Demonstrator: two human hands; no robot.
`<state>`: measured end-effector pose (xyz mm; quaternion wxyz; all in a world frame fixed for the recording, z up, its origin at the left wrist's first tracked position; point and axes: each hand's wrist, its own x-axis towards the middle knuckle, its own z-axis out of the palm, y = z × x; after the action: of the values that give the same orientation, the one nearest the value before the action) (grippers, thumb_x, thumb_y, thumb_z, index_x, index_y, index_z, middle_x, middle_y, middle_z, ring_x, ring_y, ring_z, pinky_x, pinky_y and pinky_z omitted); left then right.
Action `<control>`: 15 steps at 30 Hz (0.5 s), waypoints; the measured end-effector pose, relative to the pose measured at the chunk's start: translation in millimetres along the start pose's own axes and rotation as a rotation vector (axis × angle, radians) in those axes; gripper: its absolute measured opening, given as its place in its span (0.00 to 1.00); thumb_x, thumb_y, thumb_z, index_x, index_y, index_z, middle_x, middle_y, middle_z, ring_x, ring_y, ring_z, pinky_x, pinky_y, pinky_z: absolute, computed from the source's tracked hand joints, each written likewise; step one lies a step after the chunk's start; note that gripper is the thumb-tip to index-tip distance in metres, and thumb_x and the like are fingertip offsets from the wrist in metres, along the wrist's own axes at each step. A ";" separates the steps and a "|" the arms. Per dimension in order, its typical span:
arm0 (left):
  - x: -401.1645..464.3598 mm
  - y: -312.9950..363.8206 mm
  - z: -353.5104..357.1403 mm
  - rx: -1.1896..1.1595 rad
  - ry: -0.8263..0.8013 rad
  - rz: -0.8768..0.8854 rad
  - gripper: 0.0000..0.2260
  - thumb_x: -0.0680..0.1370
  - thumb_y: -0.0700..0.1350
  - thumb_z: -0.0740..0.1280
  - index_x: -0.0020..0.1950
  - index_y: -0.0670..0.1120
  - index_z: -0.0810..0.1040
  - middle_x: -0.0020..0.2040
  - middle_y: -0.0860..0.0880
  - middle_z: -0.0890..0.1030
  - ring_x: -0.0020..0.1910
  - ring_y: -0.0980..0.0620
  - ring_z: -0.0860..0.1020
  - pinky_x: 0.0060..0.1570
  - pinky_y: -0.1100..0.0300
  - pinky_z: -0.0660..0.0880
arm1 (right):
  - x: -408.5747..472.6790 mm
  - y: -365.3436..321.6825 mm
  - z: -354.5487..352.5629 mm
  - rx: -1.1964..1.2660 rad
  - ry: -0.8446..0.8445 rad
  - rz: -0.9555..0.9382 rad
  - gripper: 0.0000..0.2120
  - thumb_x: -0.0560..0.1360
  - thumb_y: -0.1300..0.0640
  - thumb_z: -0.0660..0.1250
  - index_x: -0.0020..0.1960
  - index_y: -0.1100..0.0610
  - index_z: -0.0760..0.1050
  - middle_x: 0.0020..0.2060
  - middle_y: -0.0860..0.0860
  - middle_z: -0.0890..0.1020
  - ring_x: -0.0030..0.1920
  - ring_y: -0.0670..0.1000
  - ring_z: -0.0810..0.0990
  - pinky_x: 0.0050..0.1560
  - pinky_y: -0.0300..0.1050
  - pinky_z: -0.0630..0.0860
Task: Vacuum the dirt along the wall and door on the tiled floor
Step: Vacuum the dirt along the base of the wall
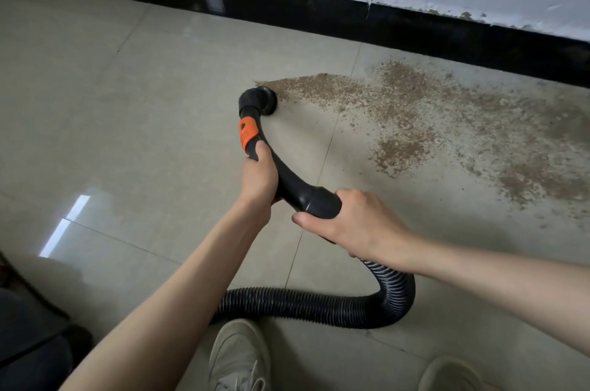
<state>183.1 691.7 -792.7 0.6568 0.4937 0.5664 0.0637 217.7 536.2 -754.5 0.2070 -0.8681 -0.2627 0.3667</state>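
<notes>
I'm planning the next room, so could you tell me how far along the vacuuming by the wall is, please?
Done: the tiles left of the nozzle look clean. In hand: the left hand and right hand grip the curved tube, with the nozzle at the left tip of the dirt patch. Left: nearly the whole patch, spreading right below the black baseboard.

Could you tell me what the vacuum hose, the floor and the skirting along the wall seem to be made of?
Vacuum hose: probably flexible black plastic, ribbed along its length.
Floor: glossy beige tile, likely ceramic; grout lines and a bright window reflection show.
Skirting: black and shiny, perhaps tile; a joint is visible.
</notes>
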 end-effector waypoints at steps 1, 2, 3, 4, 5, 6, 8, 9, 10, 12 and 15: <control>5.4 5.4 1.0 0.009 0.004 0.008 0.21 0.81 0.54 0.52 0.68 0.42 0.64 0.58 0.43 0.74 0.56 0.44 0.76 0.50 0.51 0.76 | 5.1 -3.1 -2.1 0.015 -0.001 -0.012 0.28 0.65 0.27 0.65 0.39 0.53 0.70 0.38 0.52 0.82 0.37 0.56 0.82 0.39 0.49 0.79; 12.0 11.6 1.4 0.019 0.007 0.017 0.21 0.81 0.55 0.51 0.68 0.42 0.64 0.58 0.43 0.74 0.56 0.44 0.76 0.49 0.51 0.75 | 11.6 -7.3 -4.5 0.027 0.000 -0.027 0.28 0.65 0.28 0.66 0.40 0.54 0.71 0.37 0.52 0.82 0.35 0.55 0.83 0.39 0.50 0.81; 19.5 19.3 1.0 0.026 0.003 0.024 0.22 0.81 0.55 0.51 0.69 0.42 0.64 0.59 0.44 0.75 0.57 0.44 0.76 0.49 0.51 0.76 | 18.8 -12.3 -7.1 0.040 0.004 -0.042 0.28 0.66 0.28 0.66 0.40 0.55 0.73 0.35 0.52 0.82 0.32 0.54 0.83 0.39 0.51 0.82; 27.5 27.7 0.7 0.027 -0.006 0.027 0.24 0.81 0.56 0.51 0.70 0.41 0.64 0.60 0.43 0.75 0.58 0.44 0.76 0.52 0.50 0.76 | 27.5 -17.7 -9.8 0.054 0.011 -0.058 0.29 0.66 0.28 0.66 0.40 0.56 0.75 0.32 0.52 0.82 0.30 0.53 0.83 0.38 0.51 0.82; 35.3 36.6 0.0 0.023 -0.020 0.027 0.25 0.81 0.57 0.51 0.70 0.41 0.64 0.62 0.43 0.75 0.59 0.43 0.76 0.55 0.48 0.76 | 36.7 -23.0 -12.4 0.070 0.019 -0.072 0.30 0.67 0.29 0.66 0.41 0.58 0.76 0.31 0.52 0.82 0.28 0.52 0.82 0.37 0.51 0.82; 42.2 45.0 -0.7 0.013 -0.030 0.025 0.25 0.81 0.58 0.52 0.70 0.42 0.65 0.63 0.43 0.75 0.59 0.43 0.76 0.56 0.47 0.76 | 45.4 -28.4 -15.1 0.083 0.027 -0.080 0.31 0.67 0.29 0.67 0.42 0.59 0.76 0.31 0.52 0.81 0.27 0.53 0.82 0.37 0.51 0.82; 50.1 58.1 -2.0 -0.005 -0.038 0.017 0.26 0.80 0.58 0.52 0.71 0.43 0.64 0.63 0.42 0.75 0.59 0.43 0.75 0.57 0.46 0.75 | 58.5 -37.7 -19.8 0.089 0.042 -0.080 0.32 0.67 0.29 0.67 0.43 0.60 0.76 0.33 0.53 0.81 0.30 0.54 0.83 0.38 0.52 0.82; 52.4 61.4 -2.4 -0.003 -0.045 0.012 0.26 0.80 0.59 0.52 0.71 0.43 0.63 0.63 0.42 0.74 0.59 0.43 0.75 0.58 0.45 0.75 | 62.2 -40.1 -20.9 0.087 0.048 -0.078 0.31 0.67 0.29 0.67 0.42 0.59 0.75 0.34 0.53 0.81 0.31 0.54 0.83 0.39 0.52 0.81; 53.4 62.3 -2.6 0.000 -0.052 0.007 0.26 0.80 0.59 0.52 0.72 0.43 0.63 0.63 0.42 0.74 0.59 0.42 0.75 0.58 0.45 0.75 | 63.1 -40.7 -20.9 0.083 0.054 -0.075 0.31 0.67 0.28 0.67 0.42 0.59 0.74 0.34 0.53 0.81 0.31 0.54 0.83 0.39 0.51 0.81; 48.3 57.0 -2.8 0.012 -0.062 -0.007 0.26 0.80 0.58 0.52 0.71 0.43 0.63 0.62 0.42 0.74 0.59 0.43 0.75 0.57 0.45 0.75 | 55.5 -37.3 -18.9 0.060 0.059 -0.063 0.32 0.67 0.28 0.67 0.42 0.59 0.74 0.33 0.52 0.81 0.31 0.54 0.83 0.39 0.52 0.82; 32.5 36.7 0.0 0.030 -0.066 -0.003 0.24 0.81 0.57 0.51 0.71 0.43 0.64 0.62 0.42 0.75 0.58 0.43 0.76 0.53 0.48 0.77 | 31.9 -23.0 -12.1 0.033 0.048 -0.033 0.32 0.66 0.27 0.65 0.41 0.59 0.75 0.32 0.53 0.82 0.30 0.54 0.83 0.39 0.52 0.83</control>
<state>211.8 731.1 -788.4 0.6677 0.5047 0.5460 0.0378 238.7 571.5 -750.8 0.2334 -0.8688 -0.2657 0.3466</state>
